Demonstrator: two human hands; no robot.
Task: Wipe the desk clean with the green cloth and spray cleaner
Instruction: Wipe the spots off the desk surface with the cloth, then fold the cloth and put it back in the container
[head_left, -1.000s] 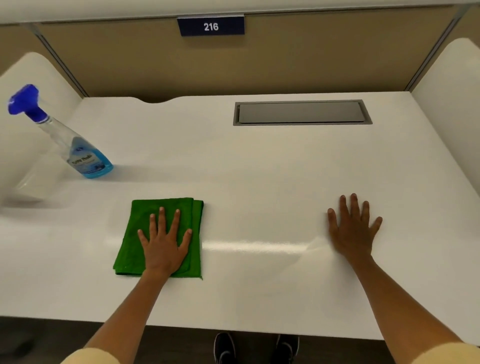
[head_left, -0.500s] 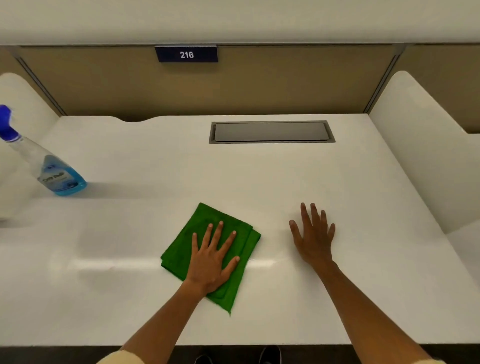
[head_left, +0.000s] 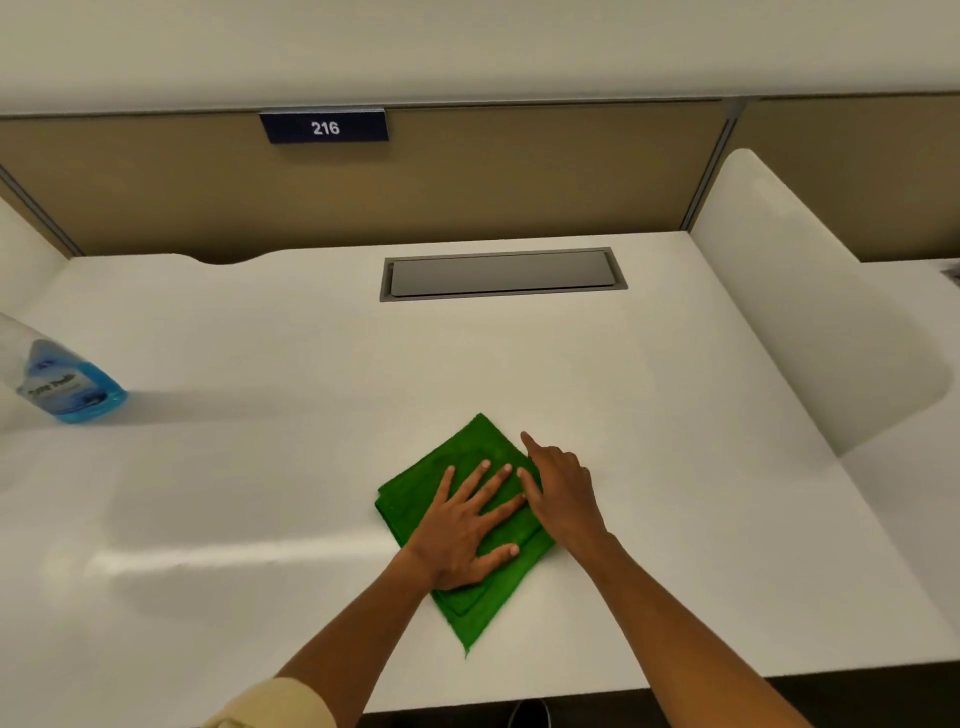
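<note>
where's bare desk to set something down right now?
Free: the wide stretch between the spray bottle and the green cloth; the band between the cloth and the grey cable hatch; the right side up to the white divider. Crowded: front centre, where left hand lies flat on the cloth and right hand touches its edge.

Two hands (head_left: 511, 512), one green cloth (head_left: 470, 452), one spray bottle (head_left: 62, 382), one desk (head_left: 260, 493), one number plate (head_left: 324, 127)

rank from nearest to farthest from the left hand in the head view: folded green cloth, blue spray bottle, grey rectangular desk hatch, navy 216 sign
1. Folded green cloth, under the left hand.
2. Grey rectangular desk hatch, ahead.
3. Blue spray bottle, far left.
4. Navy 216 sign, on the back panel.
</note>
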